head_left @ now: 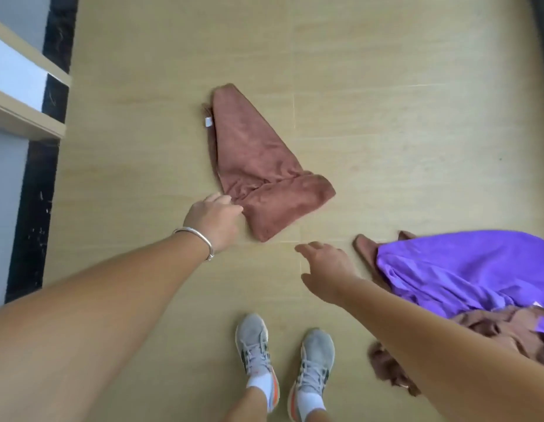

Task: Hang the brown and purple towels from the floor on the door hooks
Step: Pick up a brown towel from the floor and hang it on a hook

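The folded triangular brown terry towel (258, 166) lies flat on the pale wood-look floor (386, 117), long axis from 11 to 5 o'clock. The left hand (214, 222) touches its near edge; whether its fingers pinch cloth cannot be told. The right hand (324, 268), fingers spread, holds nothing. The crumpled purple towel (465, 269) lies at 3 o'clock.

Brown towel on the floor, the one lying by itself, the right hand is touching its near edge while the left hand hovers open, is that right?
Not quite: the head view shows the left hand at the near edge of the brown towel, while the right hand hovers open over the bare floor.
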